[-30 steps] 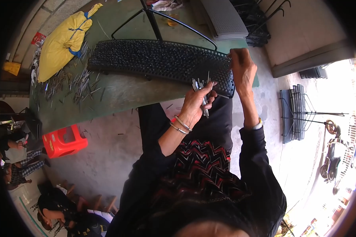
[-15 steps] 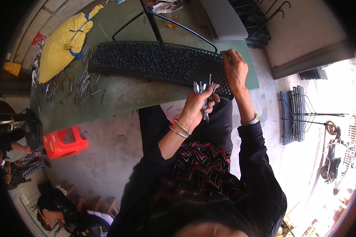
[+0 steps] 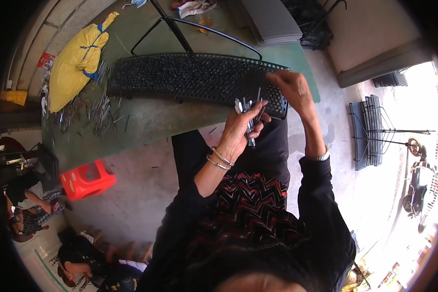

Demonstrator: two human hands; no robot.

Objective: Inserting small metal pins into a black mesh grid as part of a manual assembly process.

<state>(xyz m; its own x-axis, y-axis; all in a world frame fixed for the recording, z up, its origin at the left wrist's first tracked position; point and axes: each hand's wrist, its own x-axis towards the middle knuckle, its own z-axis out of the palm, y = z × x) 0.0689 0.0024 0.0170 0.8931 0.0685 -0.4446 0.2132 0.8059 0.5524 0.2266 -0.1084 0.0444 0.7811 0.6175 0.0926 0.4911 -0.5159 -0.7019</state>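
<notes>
A long black perforated metal panel [image 3: 219, 85], slightly curved, lies across the near side of the green table, with many thin strips standing in its holes. My left hand [image 3: 236, 129], below the panel's right part, is closed around a bundle of thin silvery metal strips [image 3: 251, 141]; one strip pokes up past the thumb. Over the panel's right end is my right hand [image 3: 297, 95], its fingers drawn together and pointing left. Its fingertips are blurred against the dark panel, so anything pinched there cannot be made out. A black tubular frame [image 3: 177, 36] stands at the panel's far side.
Loose strips [image 3: 102, 114] lie on the green table [image 3: 146, 121] beside a yellow sack [image 3: 78, 63]. Grey perforated sheets [image 3: 272, 24] are stacked at the far right. A red plastic stool [image 3: 87, 181] stands on the floor at left; people [image 3: 31, 199] sit beyond it. Racks [image 3: 367, 131] stand at right.
My right hand has lifted from the panel's right edge and swung its fingers left over the panel. My left hand keeps its bundle nearly in place. The whole view has shifted slightly.
</notes>
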